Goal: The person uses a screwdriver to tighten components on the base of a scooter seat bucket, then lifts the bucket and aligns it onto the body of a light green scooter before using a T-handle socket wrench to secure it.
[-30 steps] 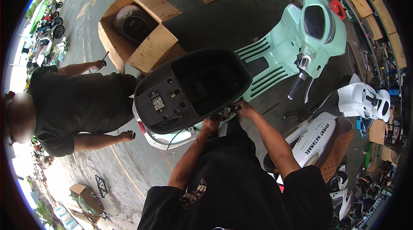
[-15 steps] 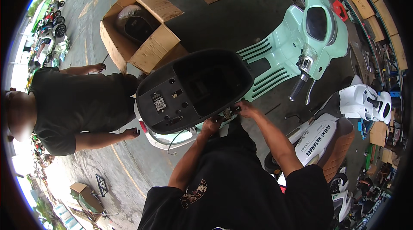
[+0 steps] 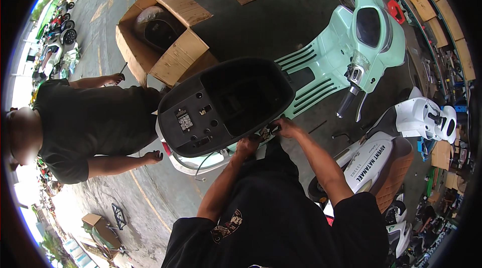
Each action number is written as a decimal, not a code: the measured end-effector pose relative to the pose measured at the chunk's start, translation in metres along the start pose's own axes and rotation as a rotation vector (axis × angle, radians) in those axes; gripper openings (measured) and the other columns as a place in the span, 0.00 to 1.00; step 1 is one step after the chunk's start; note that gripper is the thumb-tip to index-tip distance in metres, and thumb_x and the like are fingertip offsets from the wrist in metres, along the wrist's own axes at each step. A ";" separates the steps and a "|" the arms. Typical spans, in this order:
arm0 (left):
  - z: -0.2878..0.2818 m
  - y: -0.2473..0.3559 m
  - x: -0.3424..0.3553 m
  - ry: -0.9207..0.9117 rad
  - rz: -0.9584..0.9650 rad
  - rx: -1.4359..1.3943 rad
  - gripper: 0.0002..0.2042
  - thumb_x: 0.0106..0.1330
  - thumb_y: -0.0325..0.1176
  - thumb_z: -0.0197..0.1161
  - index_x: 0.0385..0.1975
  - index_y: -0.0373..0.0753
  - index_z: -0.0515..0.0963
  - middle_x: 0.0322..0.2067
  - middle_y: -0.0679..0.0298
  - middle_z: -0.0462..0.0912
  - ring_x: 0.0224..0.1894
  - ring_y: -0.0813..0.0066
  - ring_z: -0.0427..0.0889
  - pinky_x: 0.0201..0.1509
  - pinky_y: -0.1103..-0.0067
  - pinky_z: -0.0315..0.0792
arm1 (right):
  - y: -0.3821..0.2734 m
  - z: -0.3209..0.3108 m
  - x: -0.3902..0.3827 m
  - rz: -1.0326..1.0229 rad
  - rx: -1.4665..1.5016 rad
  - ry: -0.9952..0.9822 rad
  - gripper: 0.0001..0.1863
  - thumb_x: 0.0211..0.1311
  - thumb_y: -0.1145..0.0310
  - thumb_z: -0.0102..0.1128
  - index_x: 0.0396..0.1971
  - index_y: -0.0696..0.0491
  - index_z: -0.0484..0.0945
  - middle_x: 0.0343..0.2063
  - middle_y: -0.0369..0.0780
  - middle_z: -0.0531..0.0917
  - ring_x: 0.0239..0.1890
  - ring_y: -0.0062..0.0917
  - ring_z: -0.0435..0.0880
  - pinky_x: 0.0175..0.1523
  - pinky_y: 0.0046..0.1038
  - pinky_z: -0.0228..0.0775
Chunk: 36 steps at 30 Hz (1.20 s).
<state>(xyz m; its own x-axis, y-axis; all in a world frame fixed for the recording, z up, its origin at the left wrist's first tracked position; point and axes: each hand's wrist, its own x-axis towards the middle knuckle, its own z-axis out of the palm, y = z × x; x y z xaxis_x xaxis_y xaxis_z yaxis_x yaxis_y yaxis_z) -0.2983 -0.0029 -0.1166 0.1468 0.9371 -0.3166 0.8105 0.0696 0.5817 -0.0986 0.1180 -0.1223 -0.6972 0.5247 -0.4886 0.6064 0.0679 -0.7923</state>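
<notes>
A mint-green scooter [image 3: 326, 59] stands before me, its handlebars to the right. The black under-seat storage bin [image 3: 203, 130] on its rear half lies exposed, with a deep open well. Close to my body, at the bin's near side, my left hand [image 3: 246, 146] is closed with its fingers curled. Just to its right my right hand [image 3: 285, 127] pinches at the scooter's side, fingers bent. Between them sits a small metallic and dark part [image 3: 264, 133], too small to name. The fingertips are partly hidden. A loose thin cable [image 3: 200, 170] hangs from the scooter's rear side.
To the left stands another person [image 3: 95, 125] in dark clothes, with a thin tool [image 3: 123, 67] in one hand. An open cardboard box [image 3: 131, 49] holds a black part beyond the bin. A white scooter [image 3: 369, 165] with a brown seat is at right, near loaded shelves [image 3: 444, 14].
The whole view has shifted very slightly. Both hands stay at the same place on the scooter's side, with only tiny finger movement.
</notes>
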 end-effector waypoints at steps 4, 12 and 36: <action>0.008 -0.007 0.002 0.134 0.256 0.081 0.08 0.59 0.33 0.57 0.32 0.48 0.84 0.36 0.55 0.82 0.40 0.54 0.81 0.45 0.64 0.73 | 0.003 -0.003 -0.001 0.023 -0.065 0.017 0.18 0.48 0.65 0.67 0.42 0.50 0.81 0.41 0.41 0.83 0.48 0.36 0.80 0.53 0.33 0.70; 0.016 -0.003 -0.004 0.207 0.024 -0.140 0.07 0.62 0.35 0.57 0.34 0.46 0.82 0.36 0.56 0.82 0.41 0.56 0.80 0.44 0.64 0.73 | 0.001 -0.006 0.001 0.022 -0.173 0.033 0.17 0.48 0.71 0.61 0.41 0.49 0.81 0.41 0.43 0.83 0.47 0.37 0.80 0.53 0.33 0.71; 0.028 -0.005 0.008 0.131 -0.051 -0.213 0.16 0.62 0.33 0.53 0.50 0.37 0.72 0.50 0.47 0.74 0.54 0.49 0.71 0.58 0.64 0.66 | -0.009 -0.015 -0.005 0.036 -0.007 -0.044 0.16 0.46 0.69 0.66 0.40 0.50 0.82 0.39 0.39 0.85 0.47 0.30 0.81 0.55 0.30 0.69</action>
<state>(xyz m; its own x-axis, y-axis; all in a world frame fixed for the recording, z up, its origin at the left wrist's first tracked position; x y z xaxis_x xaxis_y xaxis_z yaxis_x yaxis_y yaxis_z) -0.2857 -0.0052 -0.1432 0.0231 0.9660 -0.2576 0.6748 0.1750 0.7169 -0.0950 0.1275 -0.1071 -0.6912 0.4886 -0.5324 0.6336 0.0556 -0.7716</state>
